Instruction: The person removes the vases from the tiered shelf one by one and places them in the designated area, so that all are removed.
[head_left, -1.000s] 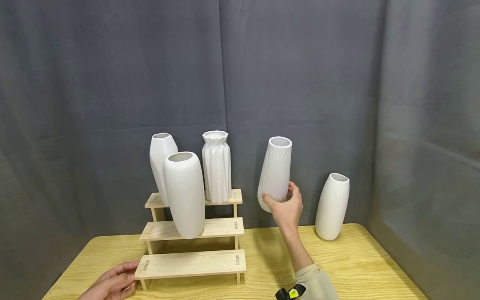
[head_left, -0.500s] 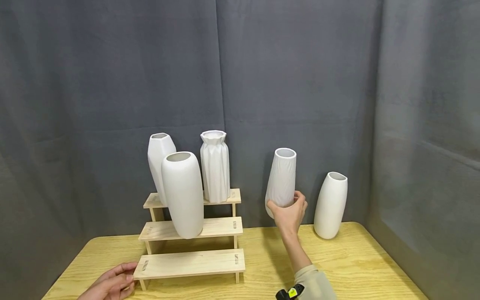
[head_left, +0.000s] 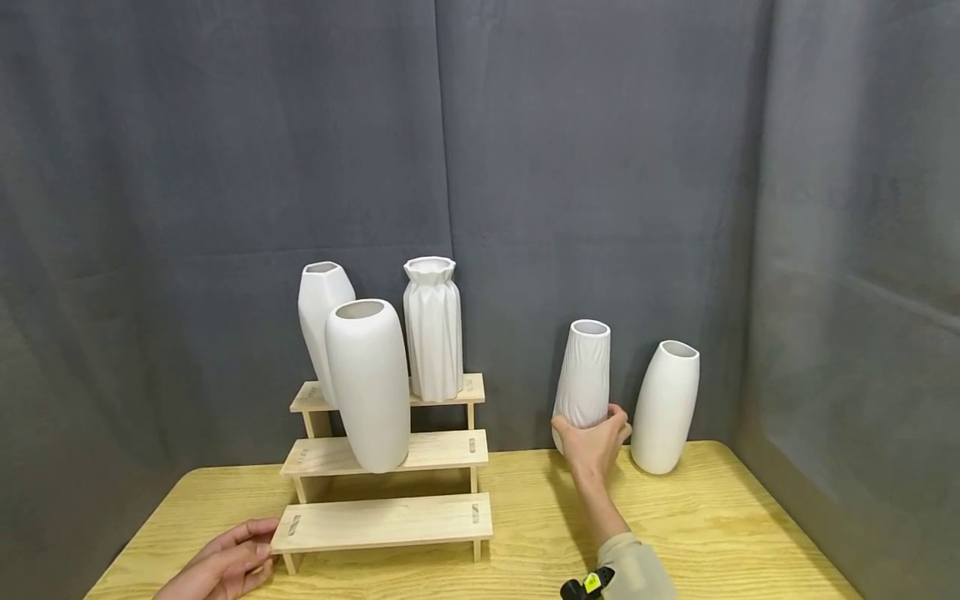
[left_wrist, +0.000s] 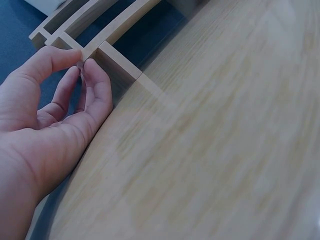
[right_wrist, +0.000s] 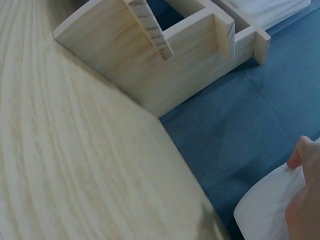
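Observation:
My right hand grips the lower part of a white vase with wavy ridges, held upright toward the back of the table. In the right wrist view, the thumb lies against the white vase. Just right of it stands a smooth white vase. My left hand pinches the left end of the lowest step of a three-tier wooden stand; the left wrist view shows thumb and fingers meeting at the corner of the wood.
A tall smooth white vase stands on the stand's middle step. On its top step are a faceted vase and a pleated vase with a ruffled rim. Grey curtains hang behind and beside the wooden table.
My right hand has carried the ridged vase down and to the right, toward the smooth vase at the right. The left hand stays at the stand.

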